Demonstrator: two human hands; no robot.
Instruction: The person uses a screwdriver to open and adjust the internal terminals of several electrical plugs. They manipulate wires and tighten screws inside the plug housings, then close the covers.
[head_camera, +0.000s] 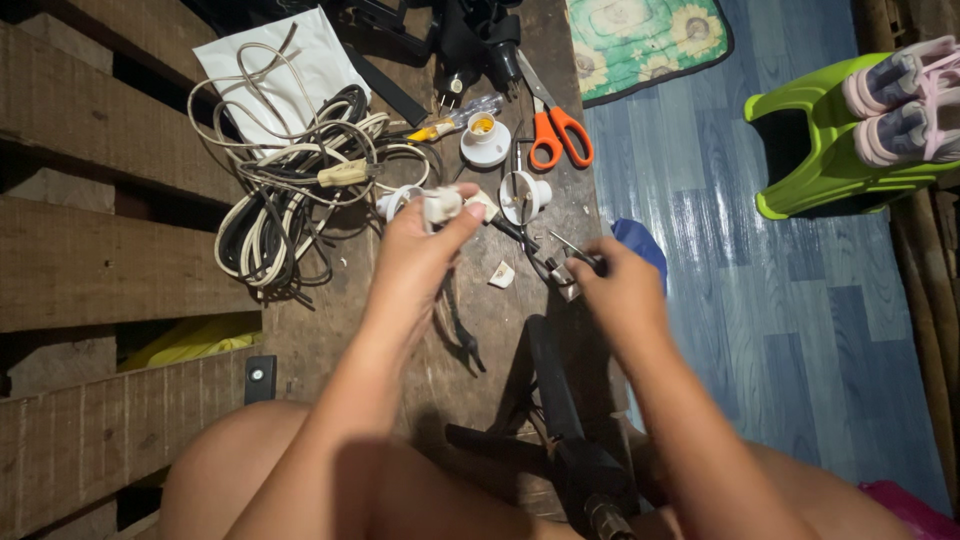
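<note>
So the wooden work surface (330, 330) fills the left and middle of the frame, and my work is spread across its upper part. In the upper left lies the biggest heap, a tangle of white and black cords (290, 190) resting partly on a white sheet (310, 50); it lies loose, with only a thin lead running toward my hands. Along the top centre sit the orange-handled scissors (555, 125), lying flat and untouched, and just left of them a white lamp socket (485, 140) with its brass centre showing, set down on its own. A second white round fitting (525, 195) lies just below that, near my hands, also apart from any wire as far as I can see.

My left hand (415, 265), centre frame, is clenched on a small white plug piece (442, 205), pinched between thumb and fingers at the fingertips. My right hand (620, 295), a little lower and to the right, is closed on a thin dark-handled tool (570, 250) whose tip points toward the plug piece but looks short of touching it.

I judge the job partway: parts opened and laid out, wiring not yet joined. A small white fragment (501, 275) lies between my hands on the wood.
</note>
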